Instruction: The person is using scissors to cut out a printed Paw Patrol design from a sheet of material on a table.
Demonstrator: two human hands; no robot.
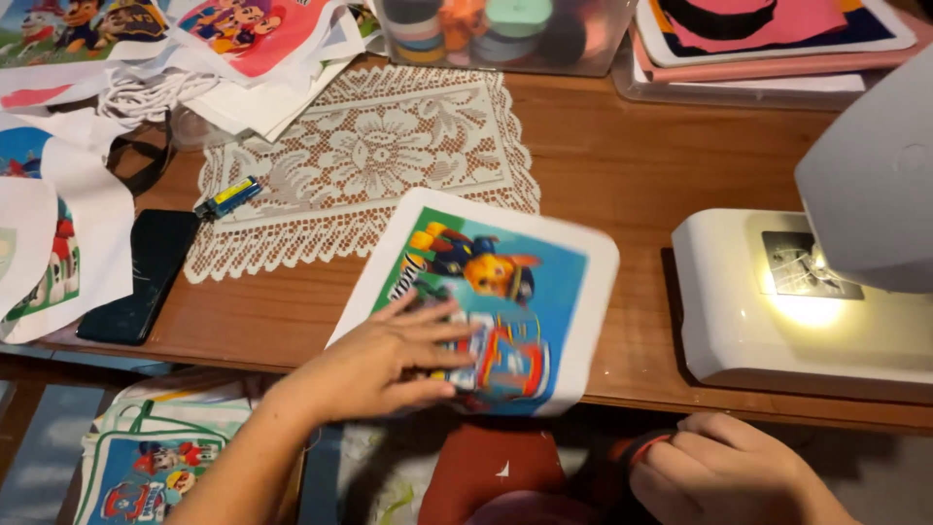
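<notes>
The wooden table (603, 165) spans the view, a white sewing machine (777, 301) at 3 o'clock. At centre lies a printed cloth panel (505, 292), the left hand (389, 365) flat and spread on it. At 5 o'clock, the right hand (724, 472) curls, clenched around a dark red-trimmed object (637, 452).

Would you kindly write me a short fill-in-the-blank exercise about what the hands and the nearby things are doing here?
1. The left hand lies flat on a printed fabric panel with a ____ border.
2. The sewing machine stands to the ____ of that panel.
3. The lace doily lies on a ____ table.
4. The dark phone lies left of the ____.

Missing words: white; right; wooden; doily
</notes>
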